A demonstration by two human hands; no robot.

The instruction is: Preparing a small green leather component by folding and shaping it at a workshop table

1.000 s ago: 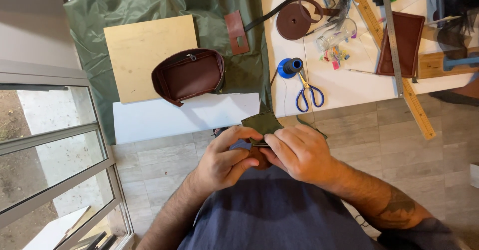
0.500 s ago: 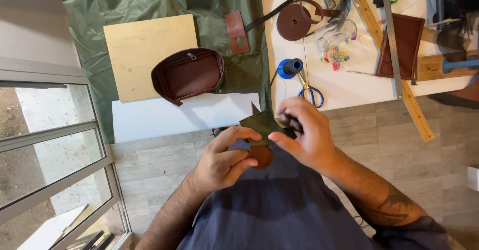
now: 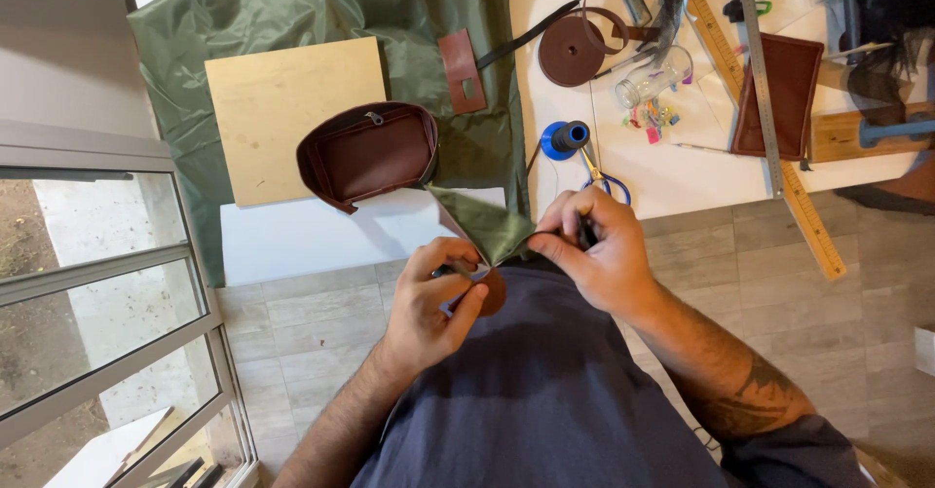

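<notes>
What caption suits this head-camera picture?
Both hands, left and right, hold green fabric and a brown leather piece.

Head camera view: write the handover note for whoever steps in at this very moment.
Left hand: closed on a small brown leather piece and something thin I cannot make out, held in front of the body.
Right hand: pinching the corner of the green fabric and gripping a dark tool.
On the table: brown leather pouch on a wooden board, most of the green fabric spread beneath both; blue thread spool and scissors to the right.
Done: fabric corner and leather piece brought together.
Left: whether they are joined cannot be told from here.
</notes>
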